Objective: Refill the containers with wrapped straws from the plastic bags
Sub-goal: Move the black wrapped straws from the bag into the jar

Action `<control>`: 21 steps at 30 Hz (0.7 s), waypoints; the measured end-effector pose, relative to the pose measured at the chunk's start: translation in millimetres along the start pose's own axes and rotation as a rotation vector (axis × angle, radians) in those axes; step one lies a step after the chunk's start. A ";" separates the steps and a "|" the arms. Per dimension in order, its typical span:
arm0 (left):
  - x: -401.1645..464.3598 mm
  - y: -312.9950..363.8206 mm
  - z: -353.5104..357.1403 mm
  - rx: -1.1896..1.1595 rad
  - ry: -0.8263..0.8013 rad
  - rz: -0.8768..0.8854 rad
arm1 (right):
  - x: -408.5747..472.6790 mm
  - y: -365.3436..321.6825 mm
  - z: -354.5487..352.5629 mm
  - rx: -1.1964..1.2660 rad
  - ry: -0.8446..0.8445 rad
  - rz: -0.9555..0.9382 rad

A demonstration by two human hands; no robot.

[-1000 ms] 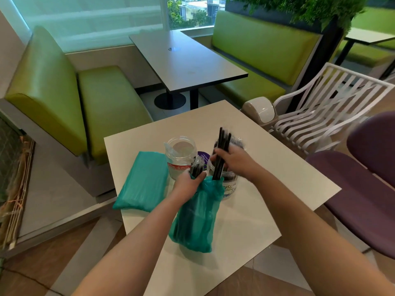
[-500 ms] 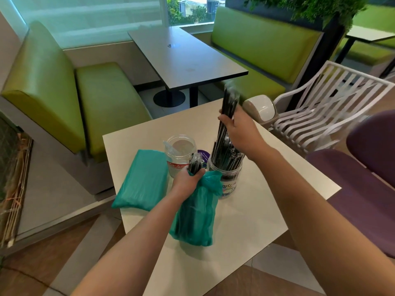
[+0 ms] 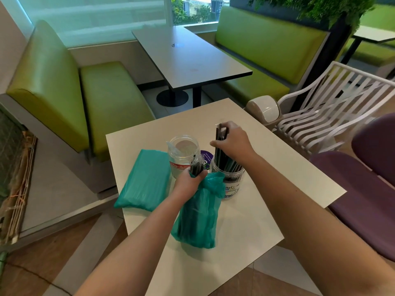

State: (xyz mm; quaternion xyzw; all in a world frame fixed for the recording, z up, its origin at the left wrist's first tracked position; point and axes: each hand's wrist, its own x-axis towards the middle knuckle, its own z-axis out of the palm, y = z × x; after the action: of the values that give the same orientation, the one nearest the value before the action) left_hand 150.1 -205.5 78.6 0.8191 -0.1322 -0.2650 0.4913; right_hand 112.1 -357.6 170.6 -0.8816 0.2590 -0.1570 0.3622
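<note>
On the white table (image 3: 267,210) stand two clear jars. The left jar (image 3: 181,152) holds only a scrap of clear wrap. The right jar (image 3: 232,184) has several black wrapped straws (image 3: 220,144) standing in it, and my right hand (image 3: 233,144) grips their upper ends. My left hand (image 3: 189,180) holds the neck of an open teal plastic bag (image 3: 197,218) with straw tips (image 3: 195,165) sticking out above my fist. A second, full teal bag (image 3: 143,182) lies flat at the table's left.
A purple round lid or sticker (image 3: 206,158) lies between the jars. A white slatted chair (image 3: 333,116) and a purple seat (image 3: 363,197) stand to the right. Green benches (image 3: 102,103) and a grey table (image 3: 188,58) are beyond.
My right hand had lifted the straw bundle high above the right jar; it has now come down, pressing the straws deeper into the jar. My left hand keeps holding the bag.
</note>
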 end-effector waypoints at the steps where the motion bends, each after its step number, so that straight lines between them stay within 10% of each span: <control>1: 0.4 -0.6 -0.3 -0.001 0.000 -0.002 | 1.7 -1.8 0.4 0.037 0.020 -0.027; 21: 2.4 -1.9 -8.2 -0.090 0.012 -0.015 | -11.4 21.4 22.1 -0.299 0.027 -0.195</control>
State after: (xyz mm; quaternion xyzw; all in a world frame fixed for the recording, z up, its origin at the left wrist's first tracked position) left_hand 156.6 -199.7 79.3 0.7986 -0.1112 -0.2693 0.5265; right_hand 105.8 -351.7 139.0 -0.9443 0.1975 -0.1632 0.2066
